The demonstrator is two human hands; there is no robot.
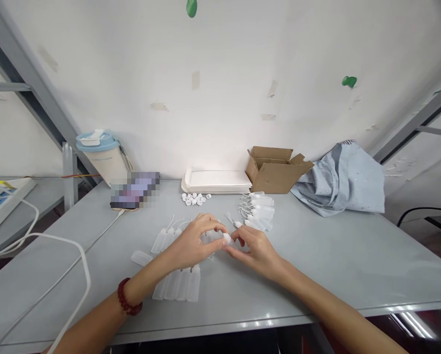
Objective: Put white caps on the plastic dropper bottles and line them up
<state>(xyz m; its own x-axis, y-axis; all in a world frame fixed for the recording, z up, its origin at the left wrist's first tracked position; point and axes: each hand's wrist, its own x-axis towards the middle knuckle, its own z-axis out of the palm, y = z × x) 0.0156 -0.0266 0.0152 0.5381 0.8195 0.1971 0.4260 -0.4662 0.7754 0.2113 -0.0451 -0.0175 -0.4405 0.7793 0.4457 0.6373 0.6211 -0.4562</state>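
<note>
In front of me, a small white plastic cap (pixel 227 239) is pinched between the thumb and index finger of my left hand (pixel 200 241). The curled fingertips of my right hand (pixel 255 250) close on the same piece from the right. Whether a thin cord is threaded in it is too small to make out. Under and beside my left forearm lie rows of translucent plastic sleeves (pixel 176 286), partly hidden. Beyond my hands is a little heap of white caps (pixel 194 199). Behind my right hand, several sleeves with white loops (pixel 259 210) are piled together.
Against the wall stand a stack of white trays (pixel 218 182) and an open cardboard box (pixel 277 172). A grey-blue cloth (pixel 342 182) lies at the right. To the left are a phone (pixel 137 191), a tumbler (pixel 104 157) and a white cable (pixel 83 265) crossing the grey table (pixel 338 265).
</note>
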